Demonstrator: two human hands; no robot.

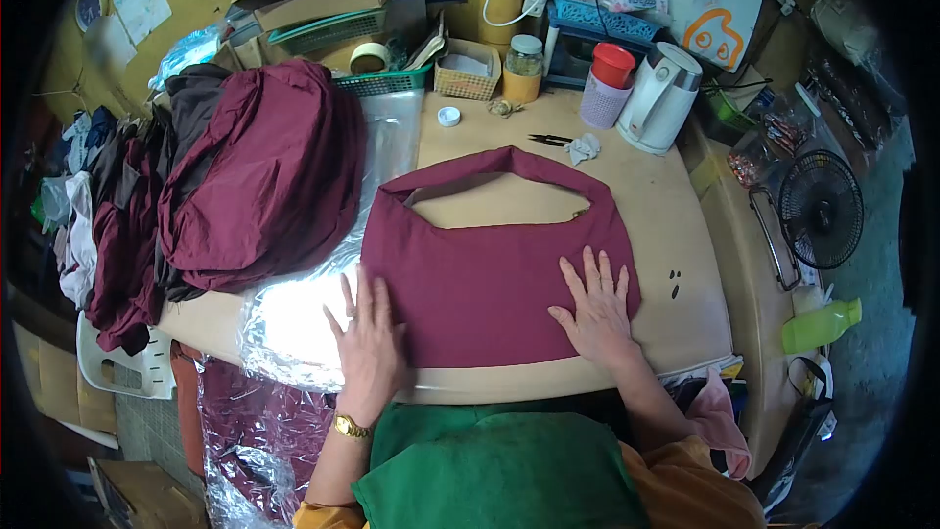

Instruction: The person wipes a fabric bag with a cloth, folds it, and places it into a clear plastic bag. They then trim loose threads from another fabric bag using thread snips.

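Observation:
A maroon fabric shoulder bag (480, 299) lies flat on the table, its wide strap looped toward the far side. A small zipper pull shows near the right end of its opening. My left hand (370, 338) rests at the bag's left edge, fingers stretched out, partly over the clear plastic sheet (284, 318). On the lower right part of the bag, my right hand (594, 309) lies flat with its fingers spread. Neither hand grips anything.
A heap of maroon bags (264, 176) sits at the left. Thread snips (550, 140), a white kettle (661, 98), a lidded jar (523, 69) and baskets (468, 73) stand toward the back. A black fan (822, 208) and green bottle (821, 326) are at the right.

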